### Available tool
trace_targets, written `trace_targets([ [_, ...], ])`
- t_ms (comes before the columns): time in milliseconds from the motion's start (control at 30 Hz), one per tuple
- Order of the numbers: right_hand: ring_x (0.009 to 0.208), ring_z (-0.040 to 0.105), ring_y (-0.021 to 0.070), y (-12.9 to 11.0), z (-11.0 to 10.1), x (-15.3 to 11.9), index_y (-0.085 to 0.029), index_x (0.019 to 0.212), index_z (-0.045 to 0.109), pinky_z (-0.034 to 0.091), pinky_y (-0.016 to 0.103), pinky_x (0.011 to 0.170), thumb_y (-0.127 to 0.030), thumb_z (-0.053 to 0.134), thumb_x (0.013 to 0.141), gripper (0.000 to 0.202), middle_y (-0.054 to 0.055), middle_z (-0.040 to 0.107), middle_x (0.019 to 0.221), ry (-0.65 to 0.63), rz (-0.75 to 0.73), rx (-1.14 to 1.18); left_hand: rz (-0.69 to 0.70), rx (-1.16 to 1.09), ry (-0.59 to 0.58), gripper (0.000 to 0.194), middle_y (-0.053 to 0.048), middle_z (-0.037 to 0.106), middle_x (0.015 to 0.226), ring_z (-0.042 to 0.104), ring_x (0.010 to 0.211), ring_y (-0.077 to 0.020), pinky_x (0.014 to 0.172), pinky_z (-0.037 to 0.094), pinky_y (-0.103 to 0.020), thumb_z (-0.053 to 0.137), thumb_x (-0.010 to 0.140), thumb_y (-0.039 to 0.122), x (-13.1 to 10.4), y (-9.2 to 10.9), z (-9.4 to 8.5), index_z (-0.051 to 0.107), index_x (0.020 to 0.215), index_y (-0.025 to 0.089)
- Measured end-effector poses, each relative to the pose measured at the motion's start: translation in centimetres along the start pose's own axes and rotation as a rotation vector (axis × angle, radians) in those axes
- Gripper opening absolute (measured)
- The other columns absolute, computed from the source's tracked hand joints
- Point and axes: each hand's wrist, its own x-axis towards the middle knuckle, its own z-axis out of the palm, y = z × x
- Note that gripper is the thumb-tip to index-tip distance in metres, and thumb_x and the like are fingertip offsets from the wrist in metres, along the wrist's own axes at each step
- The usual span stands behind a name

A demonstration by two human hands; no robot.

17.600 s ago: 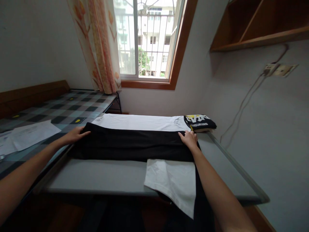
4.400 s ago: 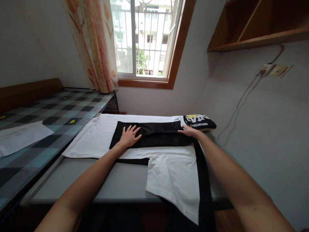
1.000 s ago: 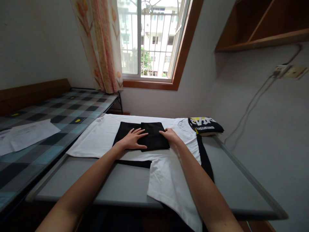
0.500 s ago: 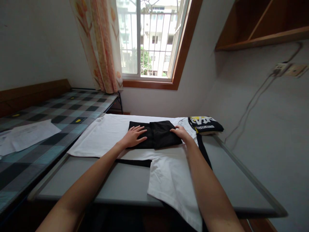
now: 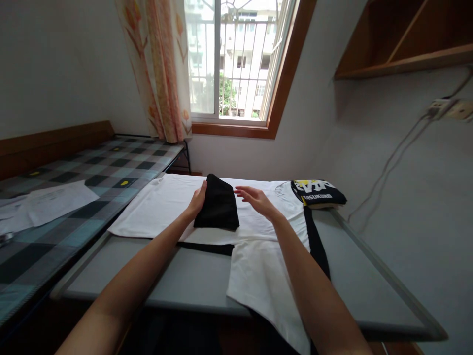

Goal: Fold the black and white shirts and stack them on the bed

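Observation:
A black cloth [image 5: 219, 204], folded into a compact block, rests on a white T-shirt [image 5: 162, 207] spread over the grey table. My left hand [image 5: 197, 201] is at the cloth's left edge, its fingers together against the fabric; whether it grips is hard to see. Just right of the cloth, my right hand [image 5: 254, 199] hovers with fingers stretched out and nothing in it. One white sleeve hangs over the table's front edge. Black fabric [image 5: 317, 241] shows from under the shirt. A folded black garment with white and yellow print [image 5: 318, 193] lies by the shirt's collar.
The grey table [image 5: 195, 281] has a raised rim. On the left is a bed with a checked cover [image 5: 148, 158] and papers [image 5: 55, 202] on it. Behind are a curtain [image 5: 166, 74] and a barred window. A wooden shelf [image 5: 402, 64] and cables are on the right.
The black cloth's right part has been folded over onto its left, making it narrower. My right hand has let go and moved left; my left hand has shifted from its top to its left edge.

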Motion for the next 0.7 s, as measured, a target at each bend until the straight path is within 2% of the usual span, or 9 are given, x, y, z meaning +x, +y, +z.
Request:
trace_targets([
  [67,0.113,0.062,0.0234,2.0,1.3,0.3,-0.02,0.12,0.067,0.05,0.04,0.095,-0.051,0.059,0.087,0.046,0.012,0.067,0.123,-0.001,0.007,-0.145,0.023,0.146,0.036,0.058,-0.01,0.072,0.095,0.065,0.094,-0.0282,0.084,0.052,-0.038,0.062,0.074,0.066,0.3,-0.2,-0.7,0.069,0.094,0.012],
  [133,0.119,0.059,0.0245,3.6,2.2,0.3,-0.023,0.122,0.066,0.049,0.043,0.098,-0.049,0.061,0.087,0.044,0.011,0.064,0.128,-0.007,-0.014,-0.264,0.02,0.25,0.046,0.05,-0.011,0.071,0.098,0.065,0.092,-0.0268,0.084,0.052,-0.037,0.075,0.067,0.048,0.5,-0.4,-1.2,0.067,0.101,0.012],
  [200,0.126,0.053,0.0258,4.7,2.9,0.3,-0.024,0.127,0.064,0.044,0.046,0.104,-0.049,0.061,0.087,0.047,0.012,0.06,0.134,0.009,-0.061,-0.353,-0.035,0.225,0.053,0.065,-0.009,0.069,0.098,0.066,0.086,-0.0226,0.08,0.053,-0.035,0.076,0.066,0.032,0.6,-0.3,-1.4,0.057,0.125,0.014],
  [267,0.133,0.046,0.0268,5.0,3.5,0.1,-0.022,0.133,0.06,0.037,0.047,0.111,-0.051,0.061,0.087,0.054,0.014,0.052,0.142,0.032,-0.104,-0.423,-0.125,0.134,0.042,0.085,-0.006,0.068,0.094,0.066,0.076,-0.0185,0.072,0.054,-0.031,0.072,0.067,0.023,0.5,-0.1,-1.5,0.036,0.144,0.019],
  [300,0.136,0.043,0.0271,5.1,3.8,0.0,-0.022,0.137,0.057,0.034,0.047,0.113,-0.052,0.059,0.088,0.058,0.014,0.048,0.146,0.037,-0.115,-0.456,-0.174,0.095,0.029,0.09,-0.005,0.067,0.09,0.064,0.07,-0.0171,0.067,0.053,-0.03,0.07,0.068,0.021,0.5,0.0,-1.5,0.028,0.148,0.022],
  [367,0.142,0.035,0.0275,5.1,4.5,-0.3,-0.022,0.143,0.049,0.029,0.047,0.116,-0.055,0.055,0.089,0.064,0.014,0.038,0.153,0.005,-0.126,-0.519,-0.245,0.062,0.01,0.091,-0.002,0.066,0.084,0.062,0.062,-0.0155,0.06,0.051,-0.027,0.067,0.069,0.019,0.5,0.2,-1.6,0.023,0.149,0.024],
  [433,0.145,0.027,0.0286,5.1,5.1,-0.6,-0.024,0.147,0.044,0.026,0.048,0.117,-0.058,0.053,0.09,0.067,0.012,0.031,0.157,-0.06,-0.128,-0.579,-0.247,0.086,0.015,0.087,-0.001,0.065,0.082,0.06,0.059,-0.0142,0.057,0.05,-0.026,0.065,0.069,0.018,0.6,0.3,-1.7,0.027,0.148,0.024],
  [567,0.148,0.018,0.0304,5.1,5.8,-1.0,-0.026,0.15,0.038,0.023,0.051,0.118,-0.06,0.051,0.09,0.071,0.009,0.023,0.16,-0.131,-0.121,-0.673,-0.121,0.155,0.032,0.07,-0.002,0.065,0.083,0.06,0.063,-0.0136,0.062,0.05,-0.025,0.062,0.069,0.016,0.8,0.2,-2.1,0.046,0.137,0.017],
  [700,0.149,0.013,0.0315,4.8,6.0,-1.1,-0.026,0.153,0.032,0.02,0.053,0.118,-0.064,0.049,0.089,0.076,0.009,0.017,0.162,-0.168,-0.107,-0.722,-0.012,0.377,0.087,0.055,-0.007,0.067,0.092,0.065,0.082,-0.0212,0.078,0.054,-0.035,0.061,0.073,0.021,1.0,0.1,-2.5,0.057,0.127,0.015],
])
